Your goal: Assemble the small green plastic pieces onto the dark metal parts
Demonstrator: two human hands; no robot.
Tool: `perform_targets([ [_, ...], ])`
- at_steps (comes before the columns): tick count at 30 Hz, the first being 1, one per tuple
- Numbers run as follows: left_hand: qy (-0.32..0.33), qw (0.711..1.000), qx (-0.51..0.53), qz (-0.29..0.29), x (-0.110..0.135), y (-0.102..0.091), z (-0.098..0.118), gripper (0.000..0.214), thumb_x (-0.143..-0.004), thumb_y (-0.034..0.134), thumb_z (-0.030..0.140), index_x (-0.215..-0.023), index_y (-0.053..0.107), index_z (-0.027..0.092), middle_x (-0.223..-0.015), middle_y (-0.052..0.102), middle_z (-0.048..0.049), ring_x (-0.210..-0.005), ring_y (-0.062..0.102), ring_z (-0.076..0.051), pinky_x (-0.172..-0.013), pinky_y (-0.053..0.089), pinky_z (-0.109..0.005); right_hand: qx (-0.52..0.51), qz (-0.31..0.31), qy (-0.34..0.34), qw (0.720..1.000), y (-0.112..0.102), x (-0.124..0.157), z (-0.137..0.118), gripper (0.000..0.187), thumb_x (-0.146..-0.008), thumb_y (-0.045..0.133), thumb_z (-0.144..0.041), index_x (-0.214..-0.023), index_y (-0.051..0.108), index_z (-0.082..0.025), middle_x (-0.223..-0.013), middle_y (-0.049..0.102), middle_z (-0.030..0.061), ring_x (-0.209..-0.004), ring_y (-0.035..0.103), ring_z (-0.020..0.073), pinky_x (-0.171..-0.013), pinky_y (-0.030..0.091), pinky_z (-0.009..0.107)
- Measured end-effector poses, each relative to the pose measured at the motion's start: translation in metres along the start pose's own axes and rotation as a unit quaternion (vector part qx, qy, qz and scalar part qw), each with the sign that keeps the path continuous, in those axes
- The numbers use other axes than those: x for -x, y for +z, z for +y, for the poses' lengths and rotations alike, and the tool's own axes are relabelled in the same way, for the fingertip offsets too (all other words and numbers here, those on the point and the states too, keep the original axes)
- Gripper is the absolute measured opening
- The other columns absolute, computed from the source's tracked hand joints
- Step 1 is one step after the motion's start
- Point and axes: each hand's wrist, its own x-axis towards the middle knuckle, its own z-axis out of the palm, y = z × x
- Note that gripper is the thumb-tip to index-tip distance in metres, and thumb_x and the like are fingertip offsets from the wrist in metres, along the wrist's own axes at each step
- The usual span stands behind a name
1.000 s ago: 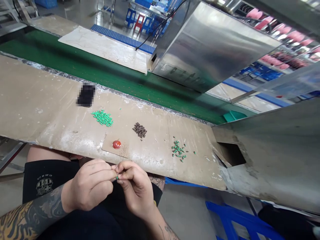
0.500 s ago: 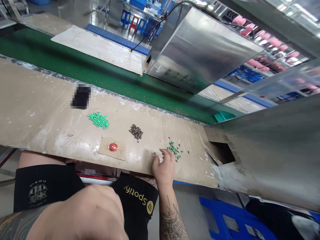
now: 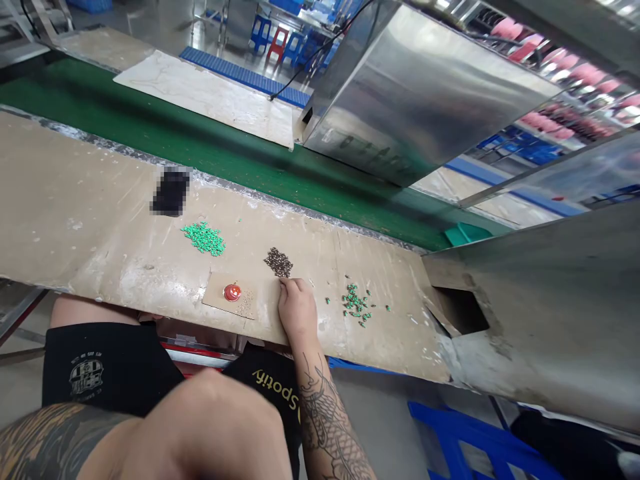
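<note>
The right hand (image 3: 296,308) lies on the worn tabletop (image 3: 75,213), back turned up and fingers drawn narrowly together. Its fingertips touch the near edge of a small pile of dark brown pieces (image 3: 279,261); the knuckles hide whether any piece is pinched between them. The left hand (image 3: 210,430) fills the bottom of the view, very close and blurred. Its fingers are cut off by the frame edge, so I cannot tell whether it is spread, closed or holding anything. Just left of the right hand, a red round button (image 3: 232,292) sits on a cardboard patch (image 3: 216,300), with a smear of fine tan grains (image 3: 246,305) beside it, too small to make out. A heap of green pieces (image 3: 204,238) lies farther left and a looser scatter of green pieces (image 3: 356,303) to the right. A black rectangle (image 3: 171,191) near the green belt (image 3: 200,147) is pixelated. At far right, a metal chute (image 3: 550,320) has a dark opening whose inside is not visible.
</note>
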Motion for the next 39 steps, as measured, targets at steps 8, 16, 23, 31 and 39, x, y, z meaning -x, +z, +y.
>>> perform_targets([
  [8,-0.097,0.986,-0.109,0.081,0.005,-0.018,-0.037,0.028,-0.099,0.058,0.035,-0.079,0.064,0.017,-0.072,0.059,0.0003,-0.068,0.052,-0.012,-0.066,0.041,-0.025,0.007,0.001,0.025,1.000,-0.001,0.009,-0.004,0.023,-0.096,0.044,-0.015,-0.095,0.067,-0.017,-0.091,0.067,0.0111,-0.085,0.059,0.0245,-0.078,0.048,0.035],
  [16,-0.160,0.968,-0.177,0.076,0.011,-0.023,-0.061,0.022,-0.095,0.056,0.027,-0.077,0.063,0.018,-0.074,0.062,0.0009,-0.072,0.055,-0.013,-0.070,0.040,-0.026,-0.030,-0.013,0.011,0.999,-0.009,0.013,-0.001,0.032,-0.096,0.041,-0.015,-0.110,0.070,-0.016,-0.106,0.069,0.0147,-0.101,0.063,0.0276,-0.091,0.052,0.041],
  [23,-0.166,0.968,-0.176,0.063,0.011,-0.019,-0.072,0.020,-0.094,0.055,0.028,-0.079,0.065,0.018,-0.075,0.065,0.0002,-0.074,0.058,-0.015,-0.071,0.042,-0.027,-0.059,-0.052,-0.005,0.997,-0.008,0.000,-0.004,0.031,-0.094,0.044,-0.014,-0.102,0.074,-0.017,-0.106,0.070,0.0146,-0.099,0.063,0.0278,-0.094,0.051,0.042],
  [31,-0.159,0.952,-0.253,0.072,0.008,-0.028,-0.090,0.017,-0.094,0.055,0.021,-0.084,0.067,0.018,-0.082,0.069,-0.0006,-0.077,0.062,-0.016,-0.071,0.044,-0.027,-0.137,-0.043,0.063,0.988,-0.016,0.015,-0.010,0.017,-0.091,0.046,-0.019,-0.087,0.063,-0.019,-0.093,0.065,0.0125,-0.092,0.061,0.0283,-0.088,0.050,0.045],
  [39,-0.022,0.915,-0.391,0.095,0.004,-0.033,-0.103,0.014,-0.097,0.054,0.014,-0.099,0.068,0.018,-0.092,0.071,-0.0044,-0.087,0.064,-0.021,-0.081,0.049,-0.034,-0.427,-0.111,0.097,0.892,-0.043,0.060,-0.056,0.017,-0.096,0.058,-0.039,-0.098,0.057,-0.022,-0.085,0.066,0.0024,-0.070,0.062,0.0169,-0.063,0.054,0.029],
])
